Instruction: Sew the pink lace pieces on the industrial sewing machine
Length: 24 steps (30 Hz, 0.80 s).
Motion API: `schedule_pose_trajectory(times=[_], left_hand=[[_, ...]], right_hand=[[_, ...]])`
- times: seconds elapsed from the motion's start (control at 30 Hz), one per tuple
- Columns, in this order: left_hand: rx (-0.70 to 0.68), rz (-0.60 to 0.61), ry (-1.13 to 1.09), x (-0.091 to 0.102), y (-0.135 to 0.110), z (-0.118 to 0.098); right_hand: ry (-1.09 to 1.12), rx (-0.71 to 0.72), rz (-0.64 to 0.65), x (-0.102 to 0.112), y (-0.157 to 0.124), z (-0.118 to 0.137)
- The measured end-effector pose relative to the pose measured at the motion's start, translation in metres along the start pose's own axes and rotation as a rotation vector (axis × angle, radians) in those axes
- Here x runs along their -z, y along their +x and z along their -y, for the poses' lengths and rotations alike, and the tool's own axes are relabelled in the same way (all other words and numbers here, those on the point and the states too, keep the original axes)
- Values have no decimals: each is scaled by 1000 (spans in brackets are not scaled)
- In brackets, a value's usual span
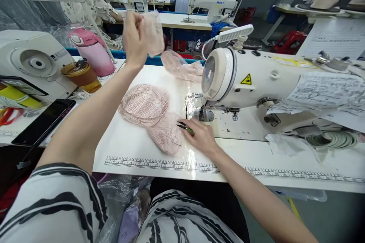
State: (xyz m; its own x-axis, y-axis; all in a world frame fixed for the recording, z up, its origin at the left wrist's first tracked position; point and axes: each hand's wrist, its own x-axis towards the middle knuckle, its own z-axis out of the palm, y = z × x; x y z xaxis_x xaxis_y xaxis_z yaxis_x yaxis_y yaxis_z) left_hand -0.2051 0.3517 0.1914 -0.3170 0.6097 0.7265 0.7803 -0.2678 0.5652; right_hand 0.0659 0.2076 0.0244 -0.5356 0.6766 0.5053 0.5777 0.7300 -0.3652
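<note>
My left hand [136, 40] is raised above the table, fingers closed on a small pale pink fabric piece [154, 32] that hangs from it. My right hand [199, 134] rests on the white table [137, 148] beside the sewing machine needle area [199, 113], closed on a pair of small thread snips [184, 127] with green handles. Just left of that hand lies a pile of pink lace pieces [152, 115]. More pink fabric [179, 66] sits in clear plastic at the table's far edge.
The white sewing machine [251, 83] fills the right side, with printed papers [322, 91] draped over it. At left stand a pink bottle [92, 51], an amber cup [81, 76], a black phone [42, 121] and another machine [31, 60]. Other people sew at tables behind.
</note>
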Motion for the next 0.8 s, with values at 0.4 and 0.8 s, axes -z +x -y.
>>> schedule_pose_trajectory(times=[0.4, 0.8], left_hand=[[221, 793, -268, 16, -143, -30], [845, 511, -964, -34, -204, -105]], right_hand=[[-22, -50, 66, 0, 1, 1], [-55, -155, 201, 13, 8, 1]])
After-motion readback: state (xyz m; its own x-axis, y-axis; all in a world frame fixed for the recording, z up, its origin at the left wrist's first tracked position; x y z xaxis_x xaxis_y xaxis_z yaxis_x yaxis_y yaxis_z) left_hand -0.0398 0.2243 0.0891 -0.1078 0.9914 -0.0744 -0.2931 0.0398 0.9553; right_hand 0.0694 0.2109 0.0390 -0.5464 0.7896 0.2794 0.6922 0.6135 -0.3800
